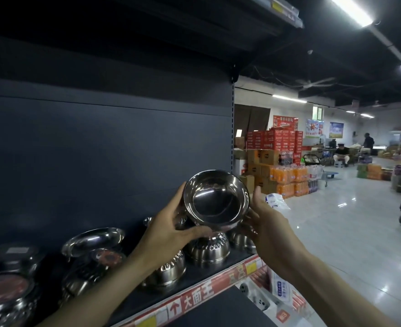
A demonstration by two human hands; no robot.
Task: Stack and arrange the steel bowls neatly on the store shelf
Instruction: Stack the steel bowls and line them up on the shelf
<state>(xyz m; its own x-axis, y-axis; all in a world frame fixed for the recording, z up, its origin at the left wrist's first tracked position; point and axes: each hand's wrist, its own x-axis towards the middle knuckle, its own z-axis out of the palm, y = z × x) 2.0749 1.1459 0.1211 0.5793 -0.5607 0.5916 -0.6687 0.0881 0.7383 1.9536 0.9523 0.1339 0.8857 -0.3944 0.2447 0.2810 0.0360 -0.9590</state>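
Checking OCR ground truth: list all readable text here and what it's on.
"大而全" (last character unsure), after an up arrow: red shelf-edge strip.
Too blurred: yellow price tags, white packs below the shelf.
Too small: red poster, red cartons.
No text: steel bowl.

We're in a shop, prob. a big supermkt w/ warehouse-style stock. Left half of frame: dark metal shelf [124,138] w/ a red price strip [194,296] along its front edge at bottom centre, steel bowls [209,249] on it as goods. Right of centre: red cartons [275,140] & shrink-wrapped orange drink packs [289,175] stacked on the pale tiled floor [336,220]. Upper right: long strip lights [350,10]; promo posters [285,122] on the far wall.
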